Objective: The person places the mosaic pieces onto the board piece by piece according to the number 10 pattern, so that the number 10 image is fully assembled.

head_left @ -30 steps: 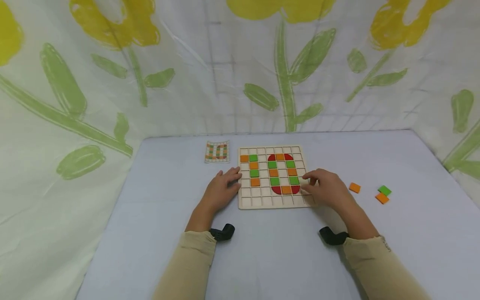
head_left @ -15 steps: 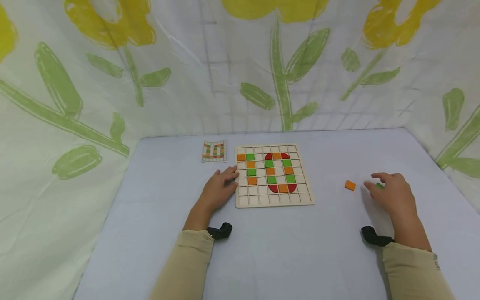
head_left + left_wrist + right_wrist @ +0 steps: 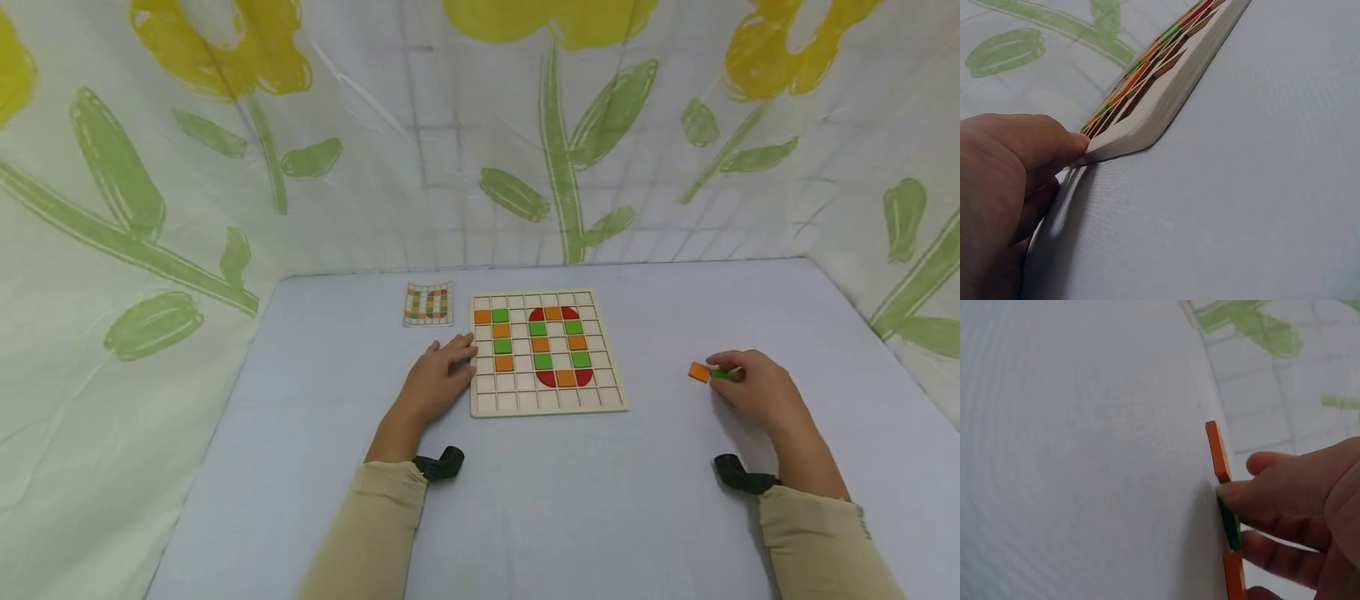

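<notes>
My left hand (image 3: pixel 433 379) rests at the left edge of a pale wooden grid board (image 3: pixel 527 402), its thumb touching the rim in the left wrist view. Orange, green and red tiles on the board form a 1-like column and a 0 shape (image 3: pixel 541 344). To the right of the board, my right hand (image 3: pixel 765 390) pinches a green tile (image 3: pixel 1229 520) between thumb and fingers, low over the table. One orange tile (image 3: pixel 699 372) adjoins its left end. Another orange tile (image 3: pixel 1234 575) lines up at its other end, mostly hidden by the hand in the head view.
A small pattern card (image 3: pixel 416 320) showing a similar coloured figure lies behind the board's left side. The white-covered table (image 3: pixel 585 500) ends at a hanging curtain (image 3: pixel 360 217) printed with flowers. A black wrist mount (image 3: pixel 442 464) sits on each forearm.
My right hand left the board, went right to the loose green and orange tiles, then brought them left beside the single orange tile. My left hand has stayed at the board's edge.
</notes>
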The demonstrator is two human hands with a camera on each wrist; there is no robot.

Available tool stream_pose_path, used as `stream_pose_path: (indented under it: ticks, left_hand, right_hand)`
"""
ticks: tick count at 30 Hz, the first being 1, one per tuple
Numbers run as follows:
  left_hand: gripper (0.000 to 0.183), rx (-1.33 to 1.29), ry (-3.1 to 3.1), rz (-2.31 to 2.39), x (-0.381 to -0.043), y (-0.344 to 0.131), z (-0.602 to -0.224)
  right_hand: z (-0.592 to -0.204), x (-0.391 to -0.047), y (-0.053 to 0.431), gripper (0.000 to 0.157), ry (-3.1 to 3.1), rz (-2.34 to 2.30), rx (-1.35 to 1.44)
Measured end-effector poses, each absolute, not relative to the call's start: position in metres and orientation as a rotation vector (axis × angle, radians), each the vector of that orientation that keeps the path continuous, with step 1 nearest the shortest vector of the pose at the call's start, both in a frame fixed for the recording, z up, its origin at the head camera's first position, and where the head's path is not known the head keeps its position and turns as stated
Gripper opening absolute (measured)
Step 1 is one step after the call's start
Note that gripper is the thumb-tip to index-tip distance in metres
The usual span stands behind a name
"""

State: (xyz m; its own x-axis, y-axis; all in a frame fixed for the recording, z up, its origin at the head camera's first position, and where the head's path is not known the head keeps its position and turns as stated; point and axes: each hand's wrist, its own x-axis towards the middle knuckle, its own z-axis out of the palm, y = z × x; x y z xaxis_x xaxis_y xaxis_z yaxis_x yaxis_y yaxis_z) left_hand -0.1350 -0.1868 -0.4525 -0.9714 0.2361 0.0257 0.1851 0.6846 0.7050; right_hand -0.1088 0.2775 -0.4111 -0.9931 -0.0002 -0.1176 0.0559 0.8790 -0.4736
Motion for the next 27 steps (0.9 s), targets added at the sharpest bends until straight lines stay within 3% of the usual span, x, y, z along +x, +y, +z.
stream_pose_path:
  ticks: [17,27]
  left_hand:
    - [0.04,0.357,2.824,1.18,-0.135,-0.187,-0.452]
    - [0.04,0.357,2.826,1.17,-0.135,-0.187,-0.452]
  right_hand:
    - [-0.409,-0.11,0.277,0.053,2.883,-0.695,0.105]
    - [-0.414,-0.11,0.279,0.052,2.906,-0.695,0.088]
